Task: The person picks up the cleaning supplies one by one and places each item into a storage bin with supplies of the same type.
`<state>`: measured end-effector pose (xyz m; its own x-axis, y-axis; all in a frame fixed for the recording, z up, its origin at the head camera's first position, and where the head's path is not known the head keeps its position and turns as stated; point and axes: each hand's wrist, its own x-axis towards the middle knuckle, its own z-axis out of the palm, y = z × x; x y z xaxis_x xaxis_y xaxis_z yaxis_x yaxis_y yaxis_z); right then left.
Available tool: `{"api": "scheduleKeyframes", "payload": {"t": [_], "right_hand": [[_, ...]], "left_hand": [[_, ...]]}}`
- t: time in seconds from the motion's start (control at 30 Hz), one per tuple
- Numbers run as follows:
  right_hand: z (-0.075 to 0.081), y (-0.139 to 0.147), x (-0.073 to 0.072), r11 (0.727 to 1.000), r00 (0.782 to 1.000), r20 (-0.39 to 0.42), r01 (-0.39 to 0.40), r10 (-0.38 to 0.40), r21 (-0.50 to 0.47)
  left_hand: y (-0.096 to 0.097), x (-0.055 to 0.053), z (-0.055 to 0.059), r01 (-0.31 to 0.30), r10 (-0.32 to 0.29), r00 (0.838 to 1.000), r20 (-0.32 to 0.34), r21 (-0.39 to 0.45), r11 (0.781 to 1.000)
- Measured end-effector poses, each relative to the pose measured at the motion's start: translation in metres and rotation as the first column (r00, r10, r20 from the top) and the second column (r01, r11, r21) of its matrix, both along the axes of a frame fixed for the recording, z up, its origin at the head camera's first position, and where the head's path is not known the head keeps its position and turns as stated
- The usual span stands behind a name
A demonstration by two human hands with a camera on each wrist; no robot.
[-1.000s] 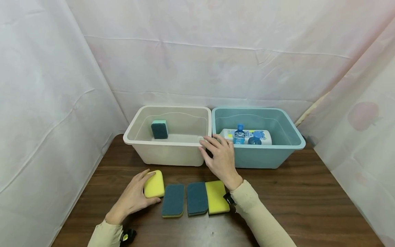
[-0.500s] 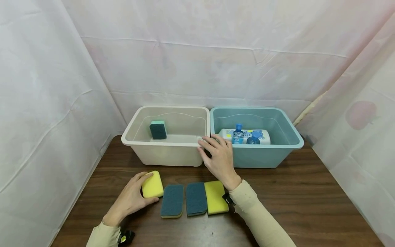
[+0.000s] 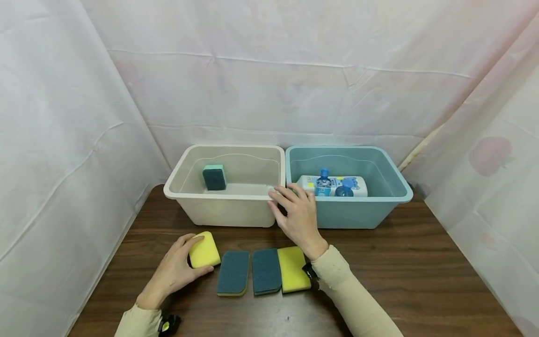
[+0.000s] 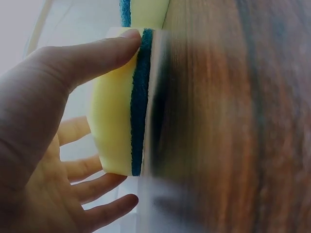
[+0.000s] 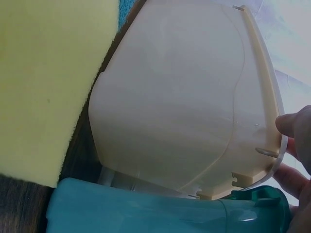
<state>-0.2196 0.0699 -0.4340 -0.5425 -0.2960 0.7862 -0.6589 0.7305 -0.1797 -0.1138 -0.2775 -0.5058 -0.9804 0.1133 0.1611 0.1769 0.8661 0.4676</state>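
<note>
My left hand (image 3: pixel 168 269) holds a yellow sponge (image 3: pixel 205 250) at the table's front left, thumb on its near end and fingers at the far end. In the left wrist view, the sponge's dark green scouring side (image 4: pixel 141 107) faces the table. To its right lie a sponge with its dark side up (image 3: pixel 233 273), another dark one (image 3: pixel 266 271) and a yellow-side-up one (image 3: pixel 293 269). My right hand (image 3: pixel 299 217) grips the rim of the beige bin (image 3: pixel 236 213) at its front right corner. The right wrist view has the thumb (image 5: pixel 287 125) on that rim.
A green sponge (image 3: pixel 214 179) stands inside the beige bin. Right beside that bin is a blue bin (image 3: pixel 349 213) with a white bottle (image 3: pixel 360 187) lying in it and two blue-capped bottles (image 3: pixel 323 185). Draped cloth (image 3: pixel 278 93) walls the back and sides.
The sponge in my left hand has turned slightly and shifted a little to the left. The right hand has kept its place on the rim. The whole head view has drifted slightly.
</note>
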Motion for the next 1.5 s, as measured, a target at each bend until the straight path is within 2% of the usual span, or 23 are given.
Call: {"api": "scheduleKeyframes", "payload": {"t": [0.17, 0.37, 0.77, 1.2, 1.5], "right_hand": [[0.000, 0.000, 0.001, 1.000, 1.000, 0.011, -0.001, 0.001, 0.002], [0.000, -0.001, 0.001, 1.000, 1.000, 0.014, 0.001, -0.001, 0.005], [-0.001, -0.001, 0.002, 1.000, 0.999, 0.033, 0.004, -0.004, -0.003], [0.000, 0.000, 0.004, 1.000, 0.999, 0.032, -0.004, 0.004, -0.008], [0.000, 0.000, 0.004, 1.000, 0.999, 0.045, 0.005, -0.005, -0.008]], "left_hand": [[-0.001, -0.001, 0.000, -0.003, 0.003, 1.000, -0.006, 0.000, 1.000], [0.001, 0.001, 0.004, -0.018, 0.018, 1.000, -0.023, -0.002, 1.000], [0.007, 0.006, 0.015, -0.021, 0.018, 0.994, -0.105, -0.025, 0.999], [0.005, 0.007, 0.022, -0.064, 0.060, 0.991, -0.121, -0.027, 0.998], [0.010, 0.007, 0.035, -0.062, 0.058, 0.987, -0.152, -0.019, 0.998]]}}
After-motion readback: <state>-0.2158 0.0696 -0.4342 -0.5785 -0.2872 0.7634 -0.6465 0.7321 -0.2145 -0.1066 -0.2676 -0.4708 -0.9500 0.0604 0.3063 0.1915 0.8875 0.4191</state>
